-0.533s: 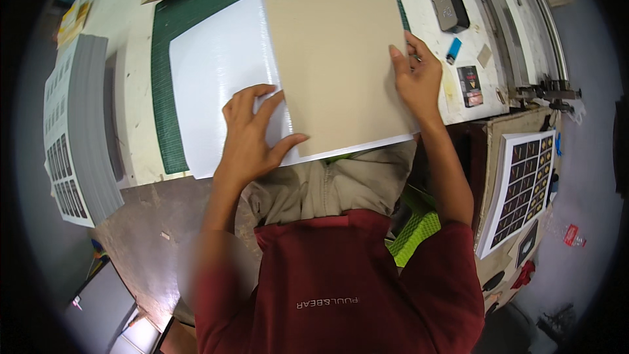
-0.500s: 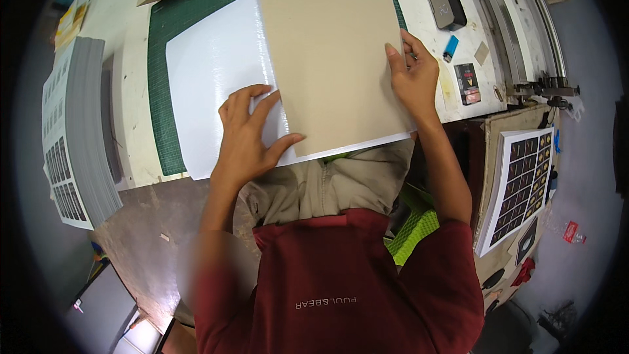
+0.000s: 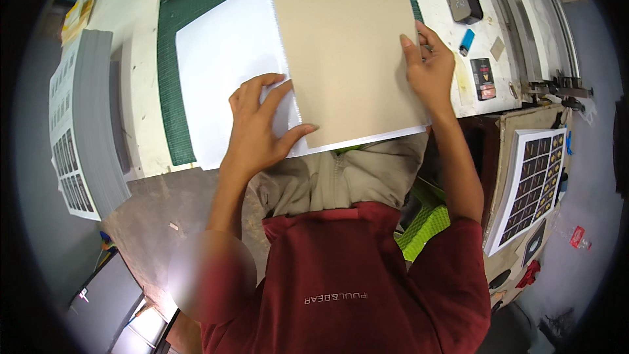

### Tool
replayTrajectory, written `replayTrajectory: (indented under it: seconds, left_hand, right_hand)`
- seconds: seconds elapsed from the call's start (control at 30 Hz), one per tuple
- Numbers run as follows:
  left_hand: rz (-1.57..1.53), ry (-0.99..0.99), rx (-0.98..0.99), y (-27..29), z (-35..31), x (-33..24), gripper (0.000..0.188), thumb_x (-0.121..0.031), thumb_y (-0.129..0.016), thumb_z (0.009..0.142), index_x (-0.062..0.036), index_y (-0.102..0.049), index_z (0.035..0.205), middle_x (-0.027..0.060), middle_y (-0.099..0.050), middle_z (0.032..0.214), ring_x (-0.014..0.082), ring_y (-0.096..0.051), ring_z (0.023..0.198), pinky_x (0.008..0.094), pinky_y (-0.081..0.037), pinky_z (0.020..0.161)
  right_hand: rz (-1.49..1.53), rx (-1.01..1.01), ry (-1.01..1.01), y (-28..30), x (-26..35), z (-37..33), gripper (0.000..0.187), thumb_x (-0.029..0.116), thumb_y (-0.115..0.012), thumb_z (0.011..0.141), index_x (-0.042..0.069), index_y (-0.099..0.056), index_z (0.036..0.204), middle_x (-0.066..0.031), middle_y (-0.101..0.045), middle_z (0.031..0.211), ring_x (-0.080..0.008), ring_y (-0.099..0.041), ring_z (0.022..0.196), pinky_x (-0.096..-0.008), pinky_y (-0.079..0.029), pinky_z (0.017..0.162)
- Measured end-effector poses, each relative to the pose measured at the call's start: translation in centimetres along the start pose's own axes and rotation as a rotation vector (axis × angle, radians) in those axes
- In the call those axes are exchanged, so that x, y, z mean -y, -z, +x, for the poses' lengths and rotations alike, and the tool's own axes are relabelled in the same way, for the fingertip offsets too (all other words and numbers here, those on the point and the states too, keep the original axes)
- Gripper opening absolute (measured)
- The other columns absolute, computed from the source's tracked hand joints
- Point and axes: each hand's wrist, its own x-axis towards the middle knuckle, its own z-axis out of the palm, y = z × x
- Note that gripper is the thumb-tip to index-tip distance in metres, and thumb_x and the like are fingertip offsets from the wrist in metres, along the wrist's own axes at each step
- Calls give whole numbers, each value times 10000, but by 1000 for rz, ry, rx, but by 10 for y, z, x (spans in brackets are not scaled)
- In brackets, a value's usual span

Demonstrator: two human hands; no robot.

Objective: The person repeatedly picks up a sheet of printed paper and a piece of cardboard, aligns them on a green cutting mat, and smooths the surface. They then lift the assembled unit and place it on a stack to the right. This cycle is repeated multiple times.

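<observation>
Fingers of the right hand (image 3: 432,75) pinch the right edge of the board (image 3: 347,52); the left hand (image 3: 253,128) spreads open at its left edge. Paper (image 3: 229,52) lies under it. Looks like lining up; next probably needs gentle, straight nudges.

Matt tan cardboard (image 3: 347,46), smooth white paper (image 3: 226,59), shiny metal rail (image 3: 523,33)

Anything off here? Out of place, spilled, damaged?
One thing: a clear bottle with a red label appears to lie on its side on the floor at far right, as if dropped. The tan board and white sheets show no visible damage.
</observation>
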Motion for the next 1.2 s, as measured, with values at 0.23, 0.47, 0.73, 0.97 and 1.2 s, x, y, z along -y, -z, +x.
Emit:
replayTrajectory:
  seconds: [0.23, 0.47, 0.73, 0.97, 1.2]
  left_hand:
    - [-4, 31, 1, 1, 0, -5, 693, -296, -899, 635, -63, -634, 1231, 125, -514, 1325, 321, -433, 1246, 441, -330, 1048]
    - [15, 21, 3, 0, 0, -3, 685, -301, -894, 638, -62, -636, 1226, 121, -520, 1325, 321, -438, 1242, 442, -332, 1042]
    - [18, 28, 1, -1, 0, -4, 690, -310, -892, 640, -61, -635, 1230, 124, -529, 1321, 322, -446, 1240, 443, -328, 1051]
    - [15, 29, -3, -1, -1, -2, 694, -305, -893, 639, -65, -633, 1237, 120, -521, 1334, 328, -438, 1245, 445, -329, 1058]
    - [11, 9, -12, -4, -1, 1, 730, -308, -896, 637, -53, -605, 1256, 139, -518, 1322, 332, -441, 1236, 443, -314, 1053]
  right_hand:
    - [-330, -40, 240, -2, 12, -5, 365, 66, -656, 852, -137, -601, 1151, -242, -636, 887, -351, -648, 778, -408, -513, 713]
    - [-368, -24, 245, -4, 14, -6, 364, 56, -647, 855, -147, -595, 1153, -249, -621, 900, -375, -638, 798, -423, -509, 722]
    - [-375, -50, 311, -7, 9, -6, 380, 57, -637, 864, -150, -580, 1177, -247, -615, 912, -369, -630, 802, -424, -506, 718]
    - [-412, -76, 343, -10, 10, -8, 355, 54, -640, 870, -133, -585, 1167, -230, -608, 910, -365, -616, 795, -416, -503, 704]
    - [-482, -127, 414, -15, 11, -10, 288, 43, -640, 864, -96, -610, 1114, -220, -599, 896, -371, -598, 771, -442, -483, 681]
